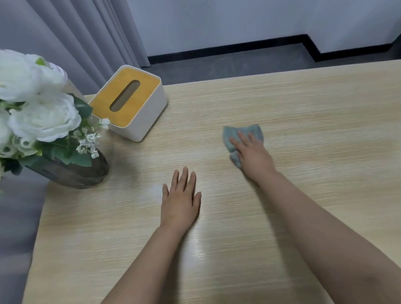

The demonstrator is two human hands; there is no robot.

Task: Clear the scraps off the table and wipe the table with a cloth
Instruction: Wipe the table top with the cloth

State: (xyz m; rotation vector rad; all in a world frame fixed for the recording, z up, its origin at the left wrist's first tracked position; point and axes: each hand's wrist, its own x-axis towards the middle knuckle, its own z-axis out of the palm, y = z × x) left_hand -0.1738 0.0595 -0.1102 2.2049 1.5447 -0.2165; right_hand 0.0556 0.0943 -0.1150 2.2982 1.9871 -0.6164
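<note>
Nearest, left hand (180, 201): flat on the pale wood-grain surface (311, 109), palm down, fingers straight and slightly spread, holding nothing. Right hand (251, 153): further out and to the right, palm down on a cloth (233, 135), fingers extended and pressing it against the surface rather than curling round it. Cloth: grey-blue, crumpled, showing beyond the fingertips and along the left edge of the hand; well apart from the left hand. Vase (76, 172): dark, rounded, at the left edge of the surface; contents, white flowers (40, 116) with green leaves. Tissue box (131, 104): white walls, yellow top with an oval slot, just behind the vase near the far left corner; contents not visible through the slot. Beyond the surface: grey curtain (84, 33), dark floor, pale wall.
</note>
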